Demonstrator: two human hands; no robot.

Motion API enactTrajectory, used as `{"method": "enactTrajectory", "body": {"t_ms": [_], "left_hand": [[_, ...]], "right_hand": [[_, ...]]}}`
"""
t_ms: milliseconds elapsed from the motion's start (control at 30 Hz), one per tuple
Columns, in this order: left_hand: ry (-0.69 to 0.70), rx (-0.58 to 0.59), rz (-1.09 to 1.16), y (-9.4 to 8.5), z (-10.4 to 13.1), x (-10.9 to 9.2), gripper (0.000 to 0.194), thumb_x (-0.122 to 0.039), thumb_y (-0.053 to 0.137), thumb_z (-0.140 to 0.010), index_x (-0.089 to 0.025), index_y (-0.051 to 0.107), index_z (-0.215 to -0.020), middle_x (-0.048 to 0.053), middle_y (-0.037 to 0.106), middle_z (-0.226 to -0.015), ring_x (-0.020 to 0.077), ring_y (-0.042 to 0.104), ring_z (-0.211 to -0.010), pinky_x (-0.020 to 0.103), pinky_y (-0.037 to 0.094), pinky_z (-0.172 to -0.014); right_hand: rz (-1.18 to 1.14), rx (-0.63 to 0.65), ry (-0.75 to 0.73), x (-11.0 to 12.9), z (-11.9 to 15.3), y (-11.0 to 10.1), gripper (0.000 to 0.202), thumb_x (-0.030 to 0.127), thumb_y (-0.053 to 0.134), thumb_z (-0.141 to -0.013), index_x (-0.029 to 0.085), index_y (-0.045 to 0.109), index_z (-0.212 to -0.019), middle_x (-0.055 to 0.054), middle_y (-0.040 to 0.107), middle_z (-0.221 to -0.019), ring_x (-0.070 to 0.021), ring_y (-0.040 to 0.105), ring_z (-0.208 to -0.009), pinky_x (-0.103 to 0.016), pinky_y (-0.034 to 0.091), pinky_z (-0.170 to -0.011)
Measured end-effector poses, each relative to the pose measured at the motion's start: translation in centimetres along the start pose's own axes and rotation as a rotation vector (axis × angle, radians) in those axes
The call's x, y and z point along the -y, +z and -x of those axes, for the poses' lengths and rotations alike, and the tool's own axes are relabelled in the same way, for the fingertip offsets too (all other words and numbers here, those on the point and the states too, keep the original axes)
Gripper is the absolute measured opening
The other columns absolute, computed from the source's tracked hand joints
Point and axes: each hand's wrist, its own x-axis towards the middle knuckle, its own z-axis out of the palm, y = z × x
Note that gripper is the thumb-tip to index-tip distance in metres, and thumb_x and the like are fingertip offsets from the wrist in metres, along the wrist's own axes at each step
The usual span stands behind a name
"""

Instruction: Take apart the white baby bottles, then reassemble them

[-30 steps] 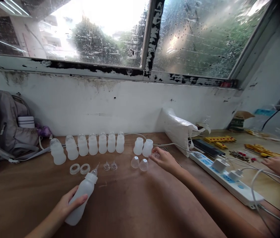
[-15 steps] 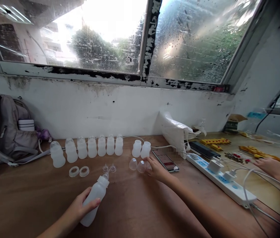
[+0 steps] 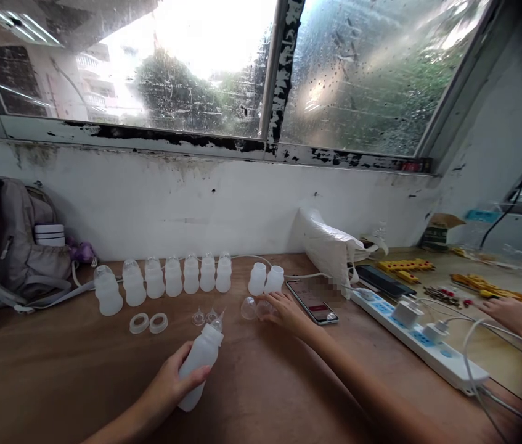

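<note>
My left hand (image 3: 172, 379) is closed around a frosted baby bottle (image 3: 201, 357), which leans to the right with a collar and clear nipple on top. Fingers of my right hand (image 3: 286, 317) are closed around a clear domed bottle cap (image 3: 264, 307), partly covered by them. A second clear cap (image 3: 248, 308) stands just left of it. Two clear nipples (image 3: 198, 317) lie beyond the held bottle, and two white collar rings (image 3: 158, 323) lie farther left. Behind the caps stand two open bottles (image 3: 257, 280).
Several capped bottles (image 3: 174, 277) stand in a row near the wall. A phone (image 3: 312, 302), a white bag (image 3: 328, 243) and a power strip (image 3: 420, 339) with cables are on the right. Another person's hand (image 3: 514, 314) is near yellow parts (image 3: 492, 288). A backpack (image 3: 6, 240) sits left.
My left hand has moved right and slightly up with the bottle. My right hand has shifted a little left, its fingers now covering more of the right-hand cap.
</note>
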Motion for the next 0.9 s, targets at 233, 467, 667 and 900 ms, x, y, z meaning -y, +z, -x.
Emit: {"method": "enactTrajectory", "body": {"t_ms": [233,467,667,900], "left_hand": [[0.077,0.017,0.011,0.6,0.1,0.6,0.042,-0.042,0.052,-0.076,-0.014,0.047,-0.107,0.007,0.055,-0.101,0.0204,0.049,-0.088,0.025,0.037,-0.074],[0.073,-0.03,0.074,0.7,-0.2,1.6,0.045,-0.047,0.052,-0.073,-0.015,0.048,-0.105,0.006,0.056,-0.096,0.0222,0.048,-0.09,0.026,0.036,-0.073],[0.082,-0.063,0.111,0.9,-0.4,2.5,0.048,-0.051,0.052,-0.07,-0.015,0.05,-0.101,0.006,0.056,-0.091,0.0208,0.049,-0.083,0.025,0.036,-0.069],[0.083,-0.063,0.097,0.8,-0.2,1.8,0.045,-0.05,0.052,-0.071,-0.017,0.05,-0.1,0.004,0.056,-0.085,0.0222,0.049,-0.087,0.025,0.037,-0.069]], "right_hand": [[0.045,-0.12,-0.058,0.4,-0.3,-0.3,0.051,0.048,0.056,-0.072,0.02,0.049,-0.113,-0.009,0.057,-0.103,-0.0251,0.049,-0.095,-0.036,0.034,-0.082],[0.127,-0.152,-0.079,3.4,-2.1,0.2,0.043,0.048,0.049,-0.077,0.019,0.051,-0.109,-0.01,0.058,-0.098,-0.0242,0.05,-0.092,-0.037,0.032,-0.083],[0.135,-0.116,-0.002,3.6,-2.3,1.7,0.032,0.043,0.041,-0.083,0.017,0.053,-0.098,-0.008,0.06,-0.084,-0.0223,0.053,-0.082,-0.033,0.036,-0.072],[0.065,-0.141,-0.028,3.8,-2.0,1.3,0.029,0.042,0.041,-0.083,0.016,0.053,-0.09,-0.007,0.059,-0.08,-0.0216,0.052,-0.08,-0.033,0.037,-0.072]]}}
